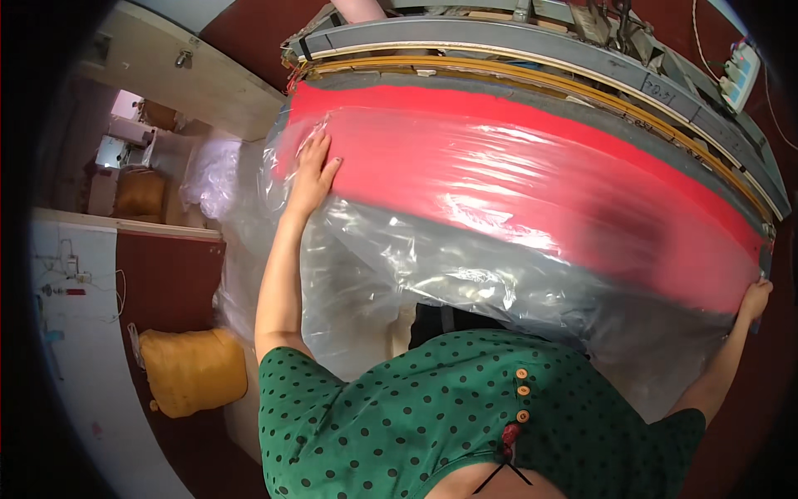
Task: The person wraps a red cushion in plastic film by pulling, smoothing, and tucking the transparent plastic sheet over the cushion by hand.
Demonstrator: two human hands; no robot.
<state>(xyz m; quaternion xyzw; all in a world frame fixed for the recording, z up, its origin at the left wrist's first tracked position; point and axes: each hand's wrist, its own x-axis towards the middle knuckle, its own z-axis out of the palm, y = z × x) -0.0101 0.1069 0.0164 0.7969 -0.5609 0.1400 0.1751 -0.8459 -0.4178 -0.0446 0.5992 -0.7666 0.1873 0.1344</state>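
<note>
A wide sheet of clear plastic film (416, 241) lies over the red work surface (582, 133) and hangs down toward my body in loose, shiny folds. On the left part of the film my left hand (313, 173) rests flat, its fingers stretched out and the thumb apart. Far to the right, my right hand (755, 299) is closed at the film's edge, beside the corner of the red surface. Its fingertips are small and partly hidden. Both arms are spread wide, so the film spans the space between them.
Behind the red surface runs a long grey metal bar (499, 40) with yellow-brown strips (532, 79). A white power strip (738, 76) stands at the far right. To the left are bunched plastic (212, 176), a yellow-orange sack-like bundle (195, 372) and an open doorway.
</note>
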